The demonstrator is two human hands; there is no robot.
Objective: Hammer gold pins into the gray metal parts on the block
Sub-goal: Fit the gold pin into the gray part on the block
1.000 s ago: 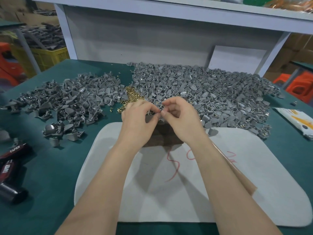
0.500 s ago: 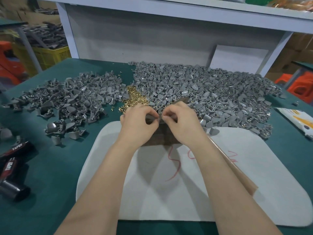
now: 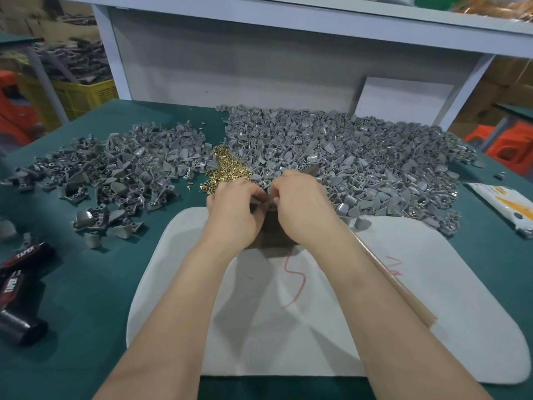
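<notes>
Pinching gray part (image 3: 264, 197), left hand (image 3: 233, 210), pad (image 3: 432, 284) edge

Pins (image 3: 227, 168) lie between left heap (image 3: 129, 171) and right heap (image 3: 346, 157), behind mat (image 3: 389, 313).

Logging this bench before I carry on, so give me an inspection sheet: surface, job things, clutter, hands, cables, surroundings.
Surface: green table with a white mat, red scribbles on it.
Job's things: brown block at the mat's far edge, mostly under the hands; gold pins heaped beyond it; a left pile and a bigger right pile of gray parts.
Clutter: wooden stick lying on the mat; black TAPER-labelled items at left; white packet at right.
Hands: left hand and right hand meet over the block, pinching a gray part.
Cables: nothing seen.
Surroundings: white shelf above; yellow crate left; orange stools right.
</notes>
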